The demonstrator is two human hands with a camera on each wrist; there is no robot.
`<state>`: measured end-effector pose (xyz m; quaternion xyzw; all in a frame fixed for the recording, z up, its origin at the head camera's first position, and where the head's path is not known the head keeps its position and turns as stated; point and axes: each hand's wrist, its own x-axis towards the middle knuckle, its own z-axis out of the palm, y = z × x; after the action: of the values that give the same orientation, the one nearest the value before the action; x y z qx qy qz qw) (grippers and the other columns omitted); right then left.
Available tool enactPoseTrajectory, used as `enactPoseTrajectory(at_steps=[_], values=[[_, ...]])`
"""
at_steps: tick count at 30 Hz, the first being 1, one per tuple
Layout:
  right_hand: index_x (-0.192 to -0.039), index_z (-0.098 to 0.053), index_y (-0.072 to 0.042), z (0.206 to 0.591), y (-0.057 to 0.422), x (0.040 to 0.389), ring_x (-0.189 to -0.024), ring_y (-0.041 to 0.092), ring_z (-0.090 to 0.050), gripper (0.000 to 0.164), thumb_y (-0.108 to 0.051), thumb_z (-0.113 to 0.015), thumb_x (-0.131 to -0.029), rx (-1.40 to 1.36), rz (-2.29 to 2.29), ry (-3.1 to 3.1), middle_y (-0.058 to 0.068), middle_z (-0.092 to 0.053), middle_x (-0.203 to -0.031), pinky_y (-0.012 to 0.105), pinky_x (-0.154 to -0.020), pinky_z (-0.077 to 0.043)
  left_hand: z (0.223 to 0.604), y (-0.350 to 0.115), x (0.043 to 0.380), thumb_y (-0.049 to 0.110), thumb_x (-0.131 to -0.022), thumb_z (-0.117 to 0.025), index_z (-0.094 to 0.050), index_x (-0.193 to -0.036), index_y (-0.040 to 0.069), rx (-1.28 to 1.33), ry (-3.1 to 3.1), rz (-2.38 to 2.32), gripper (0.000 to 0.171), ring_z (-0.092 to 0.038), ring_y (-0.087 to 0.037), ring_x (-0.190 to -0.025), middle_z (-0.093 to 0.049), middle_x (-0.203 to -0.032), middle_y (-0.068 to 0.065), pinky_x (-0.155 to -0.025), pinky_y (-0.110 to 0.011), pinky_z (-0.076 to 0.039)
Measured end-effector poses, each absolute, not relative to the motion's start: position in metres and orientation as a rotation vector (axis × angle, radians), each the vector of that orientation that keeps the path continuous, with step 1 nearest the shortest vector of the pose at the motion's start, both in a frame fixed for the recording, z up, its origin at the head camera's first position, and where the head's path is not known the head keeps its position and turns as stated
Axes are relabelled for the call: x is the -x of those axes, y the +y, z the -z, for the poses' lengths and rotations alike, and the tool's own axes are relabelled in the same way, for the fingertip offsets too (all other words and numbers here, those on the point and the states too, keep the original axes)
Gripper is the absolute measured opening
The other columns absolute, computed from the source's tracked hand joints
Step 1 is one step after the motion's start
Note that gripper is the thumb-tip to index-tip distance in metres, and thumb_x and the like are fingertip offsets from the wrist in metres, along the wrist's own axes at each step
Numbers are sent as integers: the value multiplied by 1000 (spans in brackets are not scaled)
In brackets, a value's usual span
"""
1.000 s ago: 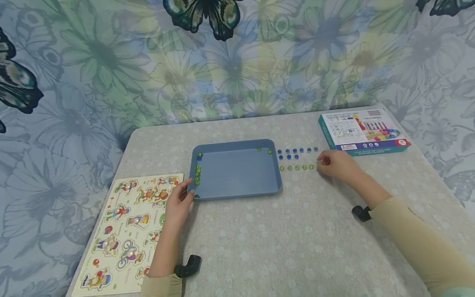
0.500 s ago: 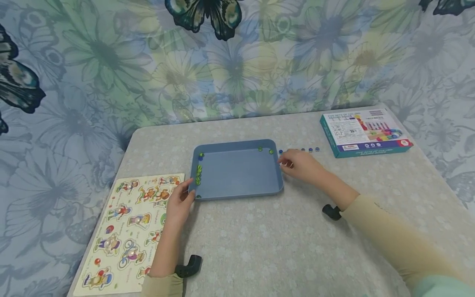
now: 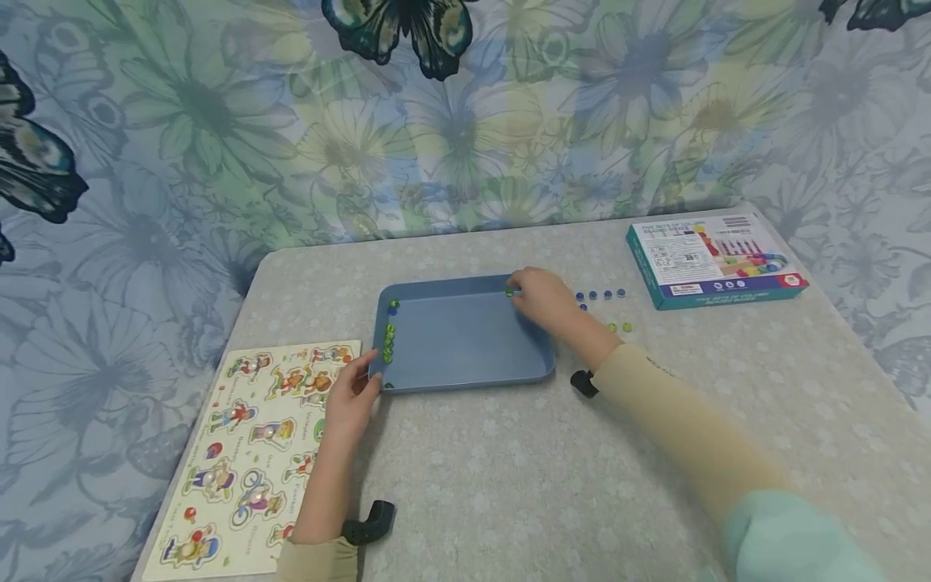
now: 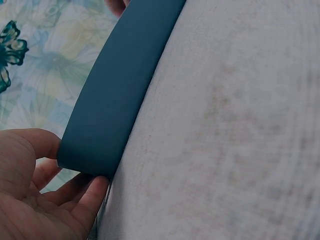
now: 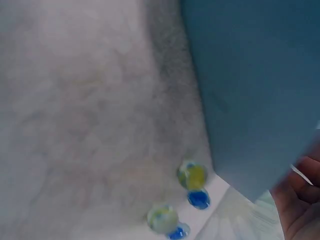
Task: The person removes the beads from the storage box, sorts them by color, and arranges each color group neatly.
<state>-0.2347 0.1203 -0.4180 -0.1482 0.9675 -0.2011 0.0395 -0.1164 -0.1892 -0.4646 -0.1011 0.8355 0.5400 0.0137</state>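
Note:
A blue-grey tray (image 3: 465,384) lies on the table, with several green marbles (image 3: 389,343) and a blue marble (image 3: 393,310) along its left side. My left hand (image 3: 352,400) grips the tray's front left corner. In the left wrist view that hand (image 4: 55,190) has its thumb and fingers about the tray's end (image 4: 100,135). My right hand (image 3: 545,299) reaches over the back right corner, bent fingertips at a green marble (image 3: 509,293). Whether they pinch it is unclear. Right of the tray, blue marbles (image 3: 608,294) and green marbles (image 3: 627,327) stand in rows, partly hidden by my right arm.
A picture puzzle board (image 3: 240,436) lies left of the tray, beneath my left forearm. At the back right is a flat teal-edged box (image 3: 716,259). A floral, butterfly-patterned cloth (image 3: 465,162) hangs behind the table (image 3: 494,485).
My right hand has moved left from the right end of the green marble row, over the tray's rim, to the marble at its back right. My left hand keeps its hold on the tray.

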Motion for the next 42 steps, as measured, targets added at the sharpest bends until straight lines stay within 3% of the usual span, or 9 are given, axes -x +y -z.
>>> enactPoseTrajectory(at_steps=[6, 17, 23, 32, 42], values=[[-115, -63, 0, 435, 107, 249, -104, 28, -59, 27, -11, -58, -90, 399, 495, 2995, 14, -64, -111, 38, -89, -49, 467, -190, 116, 12, -94, -54, -50, -133, 15, 318, 2584, -1689, 40, -48, -29, -121, -43, -139, -11, -97, -39, -45], [-104, -66, -2, 444, 98, 253, -91, 24, -62, 19, -12, -55, -92, 434, 329, 3027, 11, -66, -98, 34, -80, -52, 467, -190, 117, 12, -94, -54, -50, -133, 14, 301, 2591, -1696, 39, -47, -29, -122, -43, -138, -12, -98, -40, -44], [-103, -69, -4, 427, 110, 235, -89, 22, -61, 18, -12, -60, -89, 487, 584, 2999, 9, -66, -99, 34, -76, -52, 467, -189, 116, 12, -94, -54, -51, -133, 14, 305, 2589, -1700, 39, -45, -28, -124, -41, -140, -11, -99, -40, -43], [-106, -67, -6, 388, 190, 202, -89, 22, -60, 20, -15, -62, -89, 448, 963, 2938, 9, -65, -100, 38, -75, -51, 465, -188, 116, 13, -94, -53, -51, -133, 14, 323, 2581, -1690, 39, -44, -28, -125, -40, -141, -11, -100, -40, -42], [-108, -65, -1, 414, 287, 179, -87, 25, -56, 24, -17, -60, -91, 85, 902, 2892, 14, -64, -98, 41, -76, -50, 465, -189, 116, 12, -94, -53, -50, -133, 14, 319, 2581, -1702, 40, -45, -28, -124, -39, -142, -11, -98, -39, -43]])
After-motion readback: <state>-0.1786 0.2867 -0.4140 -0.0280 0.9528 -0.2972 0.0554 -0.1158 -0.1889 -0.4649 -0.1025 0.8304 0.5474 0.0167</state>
